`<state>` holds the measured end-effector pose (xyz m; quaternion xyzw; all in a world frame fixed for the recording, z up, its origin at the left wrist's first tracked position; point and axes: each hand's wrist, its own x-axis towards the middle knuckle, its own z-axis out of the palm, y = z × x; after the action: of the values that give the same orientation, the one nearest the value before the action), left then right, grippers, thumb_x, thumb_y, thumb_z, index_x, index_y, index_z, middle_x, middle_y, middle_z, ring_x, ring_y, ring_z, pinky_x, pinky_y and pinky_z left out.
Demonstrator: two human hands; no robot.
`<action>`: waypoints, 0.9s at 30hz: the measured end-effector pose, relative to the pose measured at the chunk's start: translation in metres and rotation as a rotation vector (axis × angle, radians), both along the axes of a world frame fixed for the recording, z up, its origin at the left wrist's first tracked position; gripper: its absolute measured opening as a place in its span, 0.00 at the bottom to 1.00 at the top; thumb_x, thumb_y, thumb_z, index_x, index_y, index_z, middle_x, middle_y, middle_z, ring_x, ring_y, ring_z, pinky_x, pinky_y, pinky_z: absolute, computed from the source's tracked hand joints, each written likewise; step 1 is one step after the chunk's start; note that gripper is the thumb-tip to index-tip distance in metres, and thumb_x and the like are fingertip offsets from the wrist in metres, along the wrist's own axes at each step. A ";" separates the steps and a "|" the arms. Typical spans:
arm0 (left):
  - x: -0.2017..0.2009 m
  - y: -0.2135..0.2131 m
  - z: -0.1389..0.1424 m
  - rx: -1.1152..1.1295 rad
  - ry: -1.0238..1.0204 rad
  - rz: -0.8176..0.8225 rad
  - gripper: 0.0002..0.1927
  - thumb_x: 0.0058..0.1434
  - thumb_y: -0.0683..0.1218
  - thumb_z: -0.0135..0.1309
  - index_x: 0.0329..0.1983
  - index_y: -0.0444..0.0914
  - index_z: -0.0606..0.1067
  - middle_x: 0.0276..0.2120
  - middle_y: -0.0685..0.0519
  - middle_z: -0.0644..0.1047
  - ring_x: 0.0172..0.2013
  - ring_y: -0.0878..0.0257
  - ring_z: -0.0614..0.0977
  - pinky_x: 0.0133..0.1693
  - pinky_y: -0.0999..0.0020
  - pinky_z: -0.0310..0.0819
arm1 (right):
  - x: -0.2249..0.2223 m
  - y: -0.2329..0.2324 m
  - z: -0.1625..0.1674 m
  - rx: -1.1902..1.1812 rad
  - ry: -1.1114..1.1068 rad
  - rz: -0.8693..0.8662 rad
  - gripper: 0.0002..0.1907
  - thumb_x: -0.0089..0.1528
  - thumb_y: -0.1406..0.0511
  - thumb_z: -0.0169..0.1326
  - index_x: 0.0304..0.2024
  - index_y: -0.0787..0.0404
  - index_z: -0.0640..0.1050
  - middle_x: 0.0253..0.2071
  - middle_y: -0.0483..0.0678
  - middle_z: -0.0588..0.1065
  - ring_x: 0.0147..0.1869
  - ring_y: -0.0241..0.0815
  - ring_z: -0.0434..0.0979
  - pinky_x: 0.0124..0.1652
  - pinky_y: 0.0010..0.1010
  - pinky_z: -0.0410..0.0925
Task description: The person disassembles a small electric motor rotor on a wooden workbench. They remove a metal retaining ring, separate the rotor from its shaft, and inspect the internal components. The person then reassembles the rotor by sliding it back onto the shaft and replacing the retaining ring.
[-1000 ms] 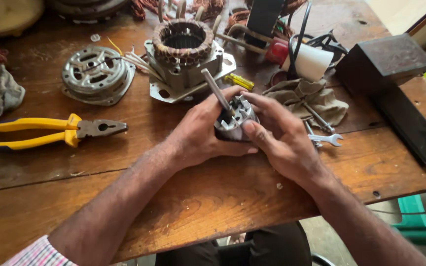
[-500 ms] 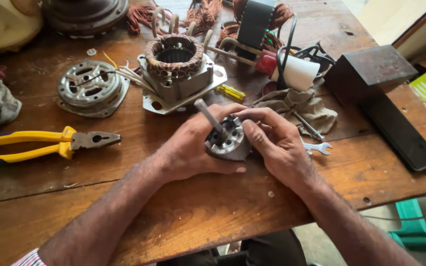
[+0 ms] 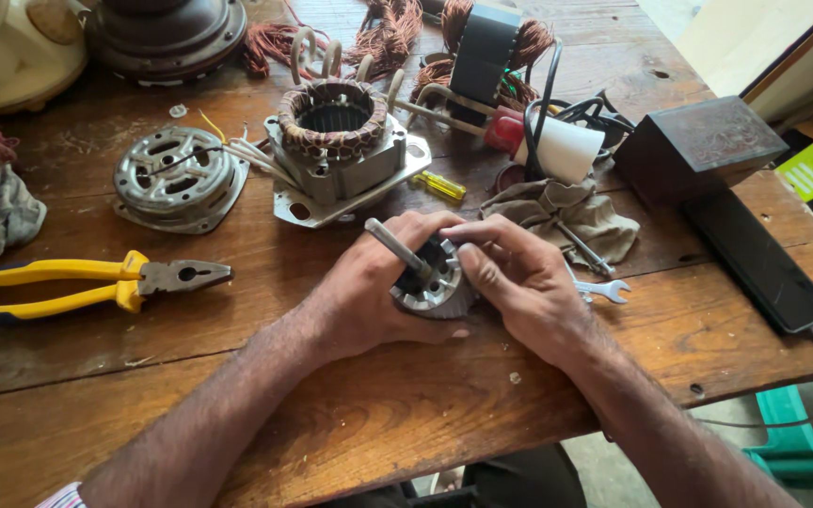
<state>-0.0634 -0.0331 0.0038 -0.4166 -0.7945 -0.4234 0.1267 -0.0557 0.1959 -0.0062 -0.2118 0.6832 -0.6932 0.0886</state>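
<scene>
Rotor [image 3: 428, 282] sits lower and closer to the table edge than a second ago, both hands clasped around it: left hand [image 3: 369, 296], right hand [image 3: 524, 282]. Its shaft [image 3: 395, 246] points up-left toward the stator [image 3: 336, 141].

worn wooden table [image 3: 237, 376], green plastic stool [image 3: 802, 452], daylight

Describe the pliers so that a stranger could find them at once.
Start at the wooden table and look to its left part, below the round metal cover. The pliers lie flat there, jaws pointing right. Their yellow handles set them apart from the grey parts nearby.
</scene>
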 end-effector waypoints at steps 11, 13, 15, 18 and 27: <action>0.000 0.002 -0.001 -0.008 0.039 0.028 0.50 0.47 0.56 0.75 0.68 0.36 0.63 0.59 0.43 0.72 0.61 0.47 0.75 0.62 0.54 0.69 | 0.009 -0.014 0.013 0.072 0.387 -0.209 0.10 0.69 0.67 0.58 0.51 0.64 0.76 0.53 0.49 0.76 0.55 0.36 0.77 0.52 0.28 0.73; 0.000 0.002 0.000 0.015 0.046 0.023 0.50 0.47 0.56 0.76 0.67 0.36 0.63 0.59 0.42 0.72 0.61 0.47 0.75 0.62 0.55 0.69 | 0.015 -0.017 0.019 0.219 0.577 -0.313 0.07 0.67 0.68 0.60 0.46 0.65 0.79 0.51 0.49 0.79 0.54 0.37 0.80 0.52 0.29 0.74; 0.000 0.002 0.000 0.036 0.023 0.018 0.49 0.46 0.55 0.75 0.67 0.37 0.63 0.59 0.43 0.73 0.61 0.47 0.76 0.62 0.55 0.70 | 0.022 -0.019 0.023 0.367 0.788 -0.431 0.05 0.66 0.68 0.61 0.42 0.65 0.81 0.47 0.50 0.81 0.52 0.39 0.83 0.51 0.28 0.75; 0.000 0.000 0.000 0.043 -0.029 0.015 0.47 0.45 0.54 0.75 0.65 0.39 0.64 0.58 0.44 0.73 0.60 0.49 0.77 0.61 0.57 0.72 | 0.030 -0.022 0.028 0.419 0.852 -0.428 0.09 0.63 0.70 0.62 0.45 0.67 0.82 0.46 0.55 0.80 0.51 0.43 0.82 0.50 0.30 0.74; 0.004 0.005 -0.001 -0.005 0.096 0.107 0.45 0.44 0.55 0.77 0.61 0.38 0.67 0.51 0.46 0.76 0.52 0.49 0.79 0.54 0.54 0.72 | 0.033 -0.023 0.031 0.385 0.725 -0.468 0.06 0.66 0.71 0.58 0.45 0.68 0.83 0.41 0.52 0.81 0.43 0.40 0.84 0.43 0.28 0.74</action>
<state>-0.0590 -0.0279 0.0024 -0.3936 -0.8098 -0.3934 0.1861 -0.0230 0.1732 0.0246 -0.2601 0.8156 -0.4366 -0.2767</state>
